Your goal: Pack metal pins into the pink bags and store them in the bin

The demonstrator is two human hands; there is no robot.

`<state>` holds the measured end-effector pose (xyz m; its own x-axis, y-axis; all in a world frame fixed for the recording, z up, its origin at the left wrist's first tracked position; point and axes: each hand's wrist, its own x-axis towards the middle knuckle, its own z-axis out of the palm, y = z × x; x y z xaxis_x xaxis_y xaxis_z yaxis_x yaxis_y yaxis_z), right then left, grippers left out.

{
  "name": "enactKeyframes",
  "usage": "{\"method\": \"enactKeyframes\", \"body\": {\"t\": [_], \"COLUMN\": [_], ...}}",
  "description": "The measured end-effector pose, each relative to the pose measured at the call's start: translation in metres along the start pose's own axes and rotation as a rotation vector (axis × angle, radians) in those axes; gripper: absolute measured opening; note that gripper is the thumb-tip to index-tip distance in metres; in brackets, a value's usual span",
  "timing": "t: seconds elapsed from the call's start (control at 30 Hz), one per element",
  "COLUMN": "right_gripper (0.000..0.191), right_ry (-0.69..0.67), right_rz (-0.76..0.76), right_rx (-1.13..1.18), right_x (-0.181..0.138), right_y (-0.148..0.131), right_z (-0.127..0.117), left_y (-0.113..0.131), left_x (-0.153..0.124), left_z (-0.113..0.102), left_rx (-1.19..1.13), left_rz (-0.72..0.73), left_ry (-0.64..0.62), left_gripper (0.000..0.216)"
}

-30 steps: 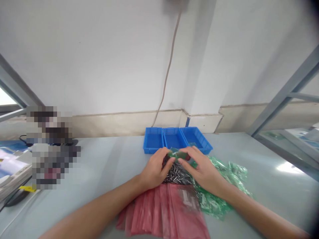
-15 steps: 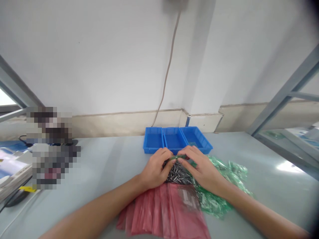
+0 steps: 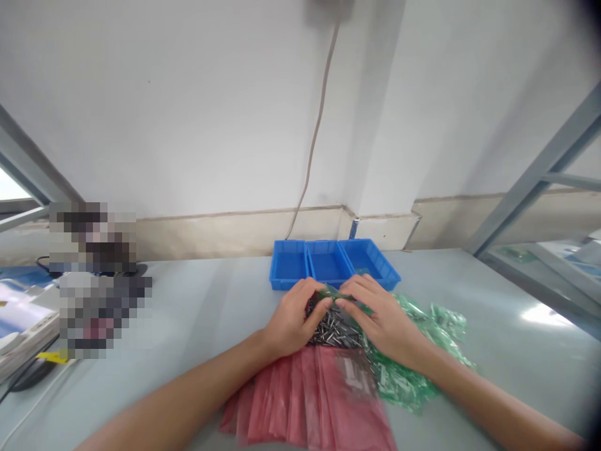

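Observation:
My left hand [image 3: 293,316] and my right hand [image 3: 378,316] meet over a pile of small dark metal pins [image 3: 333,329] on the grey table. Both pinch a small green plastic bag [image 3: 334,292] between thumb and fingers, left hand at its left end, right hand at its right end. The bag hangs just above the pins. What is inside the bag I cannot make out.
Three blue bins [image 3: 328,263] stand side by side right behind my hands. A heap of green bags [image 3: 417,351] lies to the right, a fan of pink bags [image 3: 319,401] in front. Papers and a cable [image 3: 28,338] lie at the far left. A metal frame [image 3: 539,181] rises at right.
My hands have stayed in place over the pins. The green bag between my fingertips has shifted a little, flattening and then tilting up again.

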<state>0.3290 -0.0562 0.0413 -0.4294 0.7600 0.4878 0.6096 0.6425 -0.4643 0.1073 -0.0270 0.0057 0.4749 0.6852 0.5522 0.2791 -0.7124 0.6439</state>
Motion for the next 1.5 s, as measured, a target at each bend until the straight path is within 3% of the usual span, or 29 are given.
{"method": "enactKeyframes", "body": {"t": [0.67,1.5], "right_gripper": [0.011,0.017], "right_ry": [-0.034,-0.075], "right_rz": [0.103,0.094], "right_rx": [0.021,0.031], "right_x": [-0.0031,-0.0021], "right_y": [0.0044,-0.0007], "right_z": [0.0053,0.0032], "left_y": [-0.0024,-0.0013], "left_x": [-0.0004,0.0005], "left_z": [0.0015,0.0004], "left_rx": [0.017,0.019], "left_rz": [-0.026,0.018], "left_ry": [-0.013,-0.019], "left_gripper": [0.018,0.015]}}
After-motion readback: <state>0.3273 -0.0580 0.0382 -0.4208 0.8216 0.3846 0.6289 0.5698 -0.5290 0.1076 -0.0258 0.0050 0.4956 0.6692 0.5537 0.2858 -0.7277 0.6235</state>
